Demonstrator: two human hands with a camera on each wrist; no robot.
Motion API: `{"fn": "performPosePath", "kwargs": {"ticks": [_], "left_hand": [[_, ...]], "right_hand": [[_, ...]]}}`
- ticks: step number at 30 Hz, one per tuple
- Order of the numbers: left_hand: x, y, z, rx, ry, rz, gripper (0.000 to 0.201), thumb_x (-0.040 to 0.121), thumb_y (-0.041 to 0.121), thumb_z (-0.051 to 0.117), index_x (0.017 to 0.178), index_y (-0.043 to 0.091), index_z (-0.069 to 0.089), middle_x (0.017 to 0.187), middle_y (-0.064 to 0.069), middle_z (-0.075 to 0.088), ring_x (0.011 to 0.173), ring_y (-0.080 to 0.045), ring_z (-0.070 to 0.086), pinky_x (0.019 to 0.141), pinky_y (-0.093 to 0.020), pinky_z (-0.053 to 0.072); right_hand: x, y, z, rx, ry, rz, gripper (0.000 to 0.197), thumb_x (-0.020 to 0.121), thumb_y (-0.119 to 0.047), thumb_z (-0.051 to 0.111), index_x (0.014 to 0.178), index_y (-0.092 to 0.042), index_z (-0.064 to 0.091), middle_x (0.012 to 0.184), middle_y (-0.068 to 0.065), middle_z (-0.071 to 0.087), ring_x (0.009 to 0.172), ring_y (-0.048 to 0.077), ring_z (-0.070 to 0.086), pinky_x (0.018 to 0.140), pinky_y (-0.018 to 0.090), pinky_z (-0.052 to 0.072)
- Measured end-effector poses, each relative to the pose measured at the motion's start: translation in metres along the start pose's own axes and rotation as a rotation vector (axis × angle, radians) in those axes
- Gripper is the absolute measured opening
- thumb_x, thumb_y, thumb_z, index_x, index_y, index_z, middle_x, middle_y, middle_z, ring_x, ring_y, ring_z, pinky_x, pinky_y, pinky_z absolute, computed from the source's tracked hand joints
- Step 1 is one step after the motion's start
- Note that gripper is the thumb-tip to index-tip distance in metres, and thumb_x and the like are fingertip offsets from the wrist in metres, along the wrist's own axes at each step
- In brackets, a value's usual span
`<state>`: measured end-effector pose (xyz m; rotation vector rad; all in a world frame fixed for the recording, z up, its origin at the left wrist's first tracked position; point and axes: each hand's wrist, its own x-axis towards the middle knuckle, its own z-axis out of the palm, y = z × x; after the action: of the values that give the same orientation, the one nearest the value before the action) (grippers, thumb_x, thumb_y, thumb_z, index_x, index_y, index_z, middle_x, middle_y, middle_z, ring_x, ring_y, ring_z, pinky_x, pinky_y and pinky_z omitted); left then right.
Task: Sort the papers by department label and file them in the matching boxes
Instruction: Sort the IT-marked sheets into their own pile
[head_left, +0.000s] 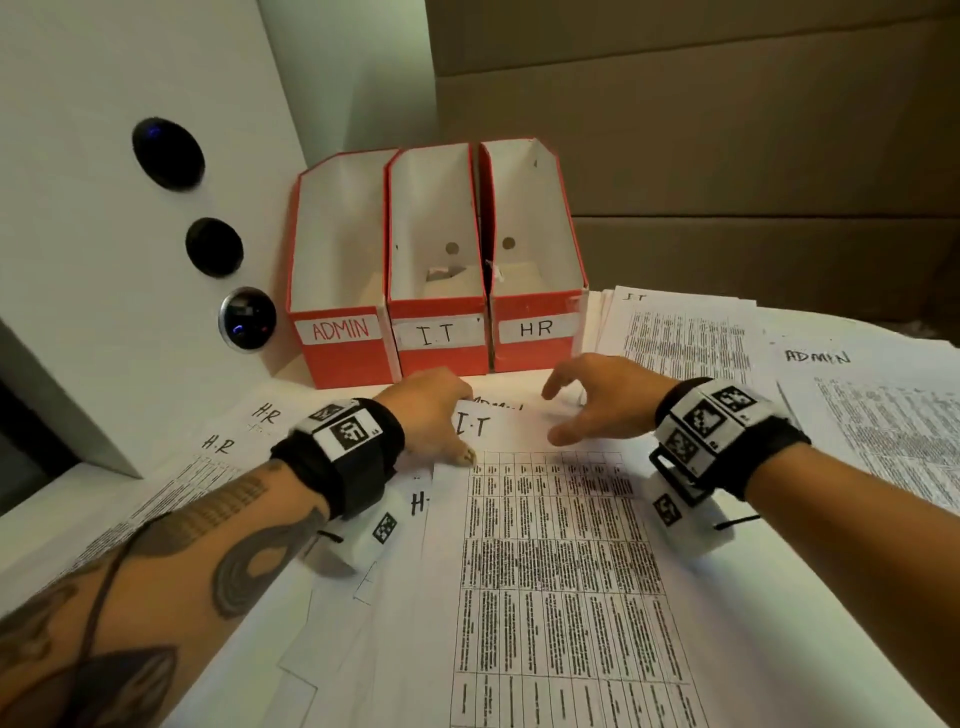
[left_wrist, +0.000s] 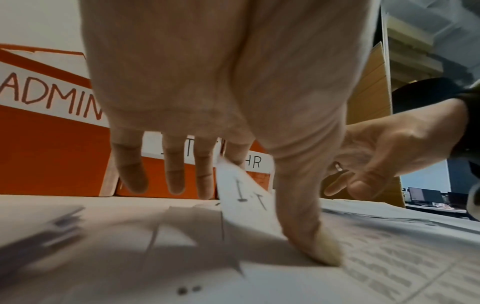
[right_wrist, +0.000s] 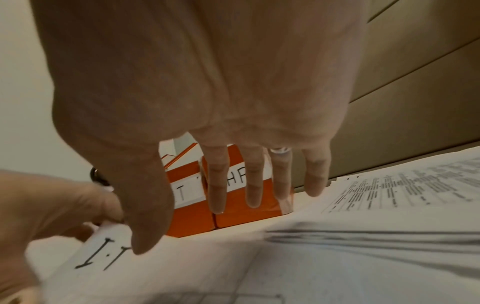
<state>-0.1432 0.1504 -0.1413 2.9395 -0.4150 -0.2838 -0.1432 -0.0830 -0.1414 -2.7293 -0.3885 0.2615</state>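
Three red file boxes stand at the back of the desk: ADMIN (head_left: 340, 332), I.T (head_left: 439, 332) and HR (head_left: 535, 330). A printed table sheet marked I.T (head_left: 545, 519) lies on top of the pile in front of them. My left hand (head_left: 462, 431) pinches that sheet's top-left corner. The thumb (left_wrist: 311, 236) presses on top, and the corner (left_wrist: 249, 197) curls up against the index finger. My right hand (head_left: 556, 415) hovers over the sheet's top edge, fingers spread and holding nothing. In the right wrist view the I.T sheet (right_wrist: 182, 267) lies under my right hand (right_wrist: 179, 228).
Sheets marked H.R (head_left: 218, 447) fan out at the left under my forearm. An I.T stack (head_left: 675, 332) and an ADMIN sheet (head_left: 857, 395) lie to the right. A white panel with round black knobs (head_left: 169, 153) rises at the left, cardboard (head_left: 727, 130) behind.
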Motion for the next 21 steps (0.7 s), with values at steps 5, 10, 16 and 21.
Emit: {"fn": "performPosePath", "kwargs": {"ticks": [5,10,16,21], "left_hand": [[-0.012,-0.011,-0.044,-0.097,0.102,0.104,0.013,0.093,0.029,0.079,0.090,0.030,0.066,0.104,0.007,0.067,0.102,-0.019,0.064,0.082,-0.034,0.048],[-0.034,-0.017,-0.092,-0.784,0.445,0.142,0.015,0.094,0.024,0.078,0.108,0.018,0.075,0.104,-0.001,0.081,0.093,-0.013,0.078,0.080,-0.031,0.062],[-0.026,0.022,-0.046,-0.820,0.203,0.169,0.019,0.091,0.027,0.080,0.100,0.028,0.064,0.074,0.031,0.072,0.072,0.021,0.065,0.076,-0.001,0.050],[-0.004,0.048,-0.030,-1.003,0.248,0.145,0.020,0.096,0.030,0.077,0.112,0.019,0.070,0.104,0.016,0.080,0.089,0.005,0.075,0.091,-0.024,0.062]], "right_hand": [[-0.003,0.000,-0.002,0.088,0.042,-0.075,0.070,0.079,-0.043,0.088,0.140,-0.030,0.054,0.139,-0.011,0.056,0.125,0.014,0.053,0.106,0.034,0.042],[-0.015,0.037,-0.027,0.773,0.185,0.013,0.017,0.080,-0.008,0.086,0.087,-0.005,0.071,0.095,0.013,0.079,0.091,0.035,0.074,0.089,0.042,0.058],[-0.024,0.051,-0.047,1.598,0.554,0.110,0.004,0.094,-0.010,0.069,0.090,-0.012,0.070,0.103,0.009,0.075,0.084,0.023,0.071,0.075,0.036,0.062],[-0.038,0.061,-0.039,1.185,0.473,0.095,0.068,0.084,0.000,0.080,0.141,-0.014,0.045,0.117,0.012,0.075,0.102,0.031,0.076,0.085,0.051,0.062]]}}
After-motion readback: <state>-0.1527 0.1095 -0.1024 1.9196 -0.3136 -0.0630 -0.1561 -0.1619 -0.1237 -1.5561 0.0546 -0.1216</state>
